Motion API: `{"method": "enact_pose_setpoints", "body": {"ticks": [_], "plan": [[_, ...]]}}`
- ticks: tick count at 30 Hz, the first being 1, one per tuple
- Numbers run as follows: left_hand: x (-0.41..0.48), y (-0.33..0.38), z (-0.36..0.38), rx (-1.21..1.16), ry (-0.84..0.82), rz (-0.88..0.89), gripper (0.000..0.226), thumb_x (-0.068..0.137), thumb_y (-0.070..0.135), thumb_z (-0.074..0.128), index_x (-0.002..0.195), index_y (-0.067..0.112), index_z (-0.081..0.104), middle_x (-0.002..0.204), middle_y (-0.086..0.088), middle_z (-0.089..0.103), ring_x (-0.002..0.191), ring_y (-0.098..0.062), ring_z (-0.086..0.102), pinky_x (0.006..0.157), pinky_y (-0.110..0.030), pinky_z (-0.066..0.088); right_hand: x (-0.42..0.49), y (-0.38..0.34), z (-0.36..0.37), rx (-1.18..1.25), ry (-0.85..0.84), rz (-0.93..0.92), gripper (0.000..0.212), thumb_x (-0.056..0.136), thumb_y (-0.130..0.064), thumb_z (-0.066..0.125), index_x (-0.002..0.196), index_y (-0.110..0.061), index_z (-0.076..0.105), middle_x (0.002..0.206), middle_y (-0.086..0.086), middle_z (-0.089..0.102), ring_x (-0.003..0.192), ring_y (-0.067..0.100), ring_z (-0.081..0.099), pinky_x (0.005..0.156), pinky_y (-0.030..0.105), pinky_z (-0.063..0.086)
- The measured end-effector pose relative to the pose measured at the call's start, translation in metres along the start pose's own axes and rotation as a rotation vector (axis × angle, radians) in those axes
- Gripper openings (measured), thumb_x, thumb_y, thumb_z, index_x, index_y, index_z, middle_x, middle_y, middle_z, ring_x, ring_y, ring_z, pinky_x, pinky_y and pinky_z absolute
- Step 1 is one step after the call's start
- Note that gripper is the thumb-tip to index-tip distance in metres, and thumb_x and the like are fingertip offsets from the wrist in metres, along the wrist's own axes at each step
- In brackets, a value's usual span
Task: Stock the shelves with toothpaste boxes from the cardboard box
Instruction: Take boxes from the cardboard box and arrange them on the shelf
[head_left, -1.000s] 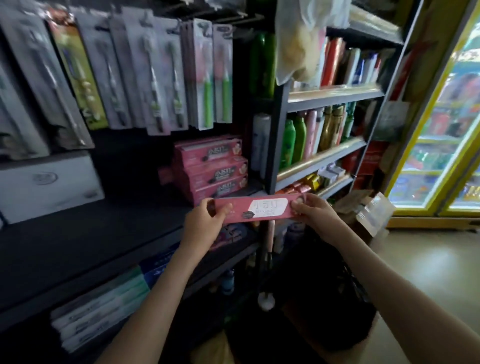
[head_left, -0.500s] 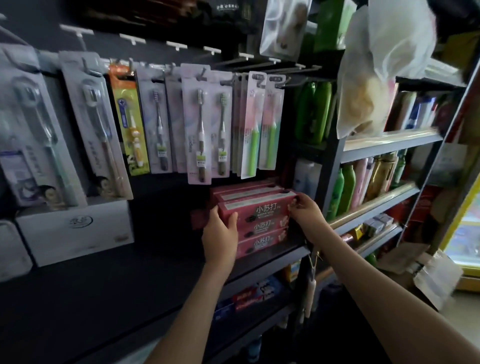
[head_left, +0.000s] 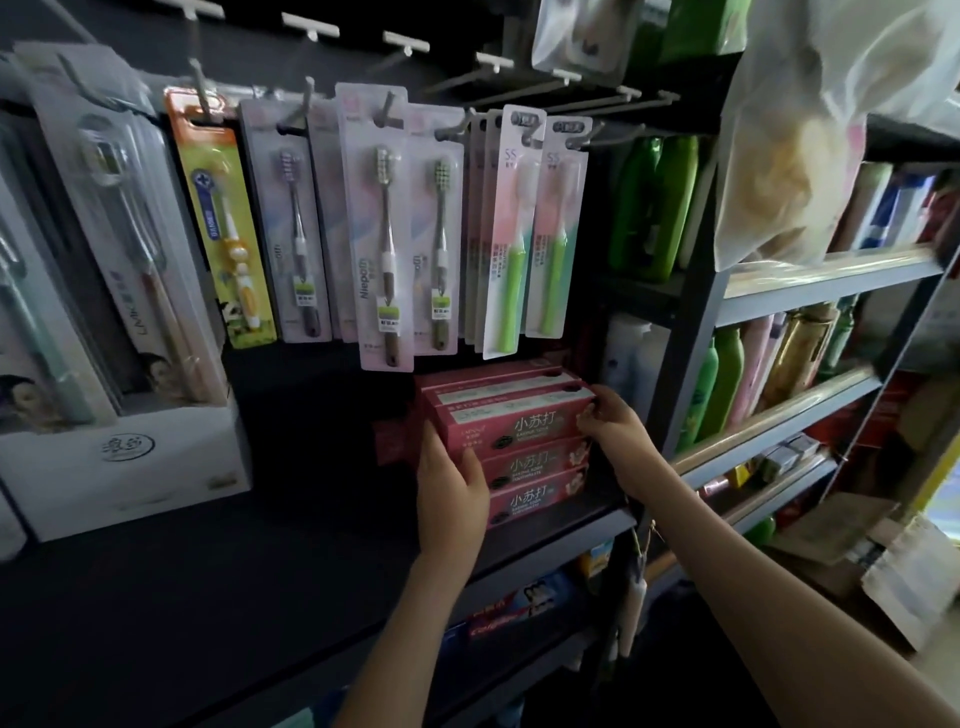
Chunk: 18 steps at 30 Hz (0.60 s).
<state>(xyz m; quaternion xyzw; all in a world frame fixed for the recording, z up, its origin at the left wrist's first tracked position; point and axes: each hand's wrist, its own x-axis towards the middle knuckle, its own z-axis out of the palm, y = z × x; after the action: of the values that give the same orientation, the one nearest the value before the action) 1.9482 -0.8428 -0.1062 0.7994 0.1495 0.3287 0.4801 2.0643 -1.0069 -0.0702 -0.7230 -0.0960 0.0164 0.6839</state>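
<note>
A pink toothpaste box (head_left: 519, 421) lies on top of a stack of like pink boxes (head_left: 535, 486) on the dark shelf (head_left: 260, 597). My left hand (head_left: 449, 491) presses against the left end of the stack, fingers wrapped around the top box's left end. My right hand (head_left: 610, 423) holds the top box's right end with its fingertips. More pink boxes lie in a row behind the top one. The cardboard box is out of view.
Packaged toothbrushes (head_left: 384, 228) hang on pegs just above the stack. A white display box (head_left: 124, 467) stands on the shelf to the left. Green bottles (head_left: 649, 208) and a metal rack (head_left: 810, 280) stand to the right. Red-and-blue toothpaste boxes (head_left: 519, 608) lie on the shelf below.
A second ago both hands held the pink box in the air below the stack. They raised it and set it on top of the stack, and the view has moved closer.
</note>
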Motion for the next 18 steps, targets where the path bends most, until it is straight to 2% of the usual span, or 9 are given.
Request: {"method": "enact_pose_setpoints", "body": {"ticks": [2,4,6,8,10,13,16,18], "plan": [[-0.006,0.006,0.000,-0.033,0.016,-0.031,0.066,0.099,0.022,0.047,0.152,0.011,0.010,0.152,-0.008,0.032,0.137,-0.019,0.037,0.109,-0.032,0.038,-0.006,-0.001,0.001,-0.009,0.009,-0.011,0.044,0.090,0.004,0.055,0.130,-0.010,0.048,0.113,0.005,0.061,0.103,0.021,0.061,0.072,0.022,0.050],[-0.019,0.014,-0.001,-0.026,0.081,-0.021,0.070,0.098,0.019,0.050,0.152,0.009,0.008,0.156,-0.008,0.023,0.143,-0.019,0.025,0.114,-0.030,0.029,-0.021,-0.001,-0.001,-0.041,0.072,-0.070,0.041,0.090,0.001,0.057,0.127,-0.013,0.047,0.120,0.001,0.058,0.108,0.017,0.056,0.086,0.028,0.049],[-0.041,0.020,0.000,0.020,0.183,0.089,0.067,0.095,0.014,0.053,0.150,0.004,0.016,0.153,-0.012,0.024,0.142,-0.021,0.024,0.112,-0.026,0.026,-0.044,0.005,-0.007,-0.101,0.162,-0.120,0.056,0.090,-0.003,0.057,0.141,-0.018,0.037,0.128,-0.009,0.047,0.118,0.008,0.045,0.098,0.027,0.040],[-0.075,0.020,0.012,0.058,0.191,0.274,0.061,0.093,0.012,0.056,0.145,0.000,0.027,0.145,-0.014,0.034,0.135,-0.023,0.032,0.108,-0.026,0.031,-0.077,0.021,-0.019,-0.150,0.207,-0.138,0.063,0.091,-0.004,0.055,0.146,-0.021,0.030,0.132,-0.014,0.039,0.124,0.002,0.037,0.101,0.023,0.035],[-0.116,0.012,0.032,0.074,0.032,0.396,0.051,0.094,0.016,0.053,0.139,0.003,0.034,0.136,-0.012,0.041,0.127,-0.023,0.041,0.104,-0.028,0.037,-0.116,0.049,-0.039,-0.185,0.222,-0.123,0.058,0.091,-0.004,0.056,0.143,-0.021,0.036,0.133,-0.010,0.045,0.123,0.005,0.044,0.099,0.024,0.041],[-0.184,0.002,0.067,0.100,-0.439,0.328,0.048,0.097,0.022,0.049,0.141,0.010,0.036,0.139,-0.006,0.043,0.130,-0.018,0.039,0.107,-0.028,0.036,-0.185,0.098,-0.084,-0.324,0.270,-0.048,0.041,0.087,-0.004,0.061,0.125,-0.018,0.052,0.119,-0.001,0.058,0.107,0.012,0.057,0.089,0.028,0.050],[-0.258,-0.009,0.104,0.180,-0.838,0.273,0.053,0.099,0.025,0.046,0.148,0.016,0.027,0.152,-0.001,0.029,0.141,-0.015,0.022,0.114,-0.030,0.026,-0.265,0.146,-0.141,-0.435,0.327,0.169,0.029,0.086,-0.011,0.066,0.114,-0.014,0.058,0.110,0.001,0.061,0.097,0.011,0.059,0.083,0.025,0.049],[-0.310,-0.016,0.122,0.224,-1.050,0.230,0.054,0.099,0.027,0.045,0.149,0.018,0.026,0.154,-0.001,0.024,0.142,-0.017,0.020,0.115,-0.031,0.026,-0.326,0.177,-0.179,-0.449,0.381,0.342,0.022,0.086,-0.016,0.067,0.107,-0.015,0.061,0.104,0.002,0.062,0.092,0.012,0.059,0.081,0.022,0.046]]}}
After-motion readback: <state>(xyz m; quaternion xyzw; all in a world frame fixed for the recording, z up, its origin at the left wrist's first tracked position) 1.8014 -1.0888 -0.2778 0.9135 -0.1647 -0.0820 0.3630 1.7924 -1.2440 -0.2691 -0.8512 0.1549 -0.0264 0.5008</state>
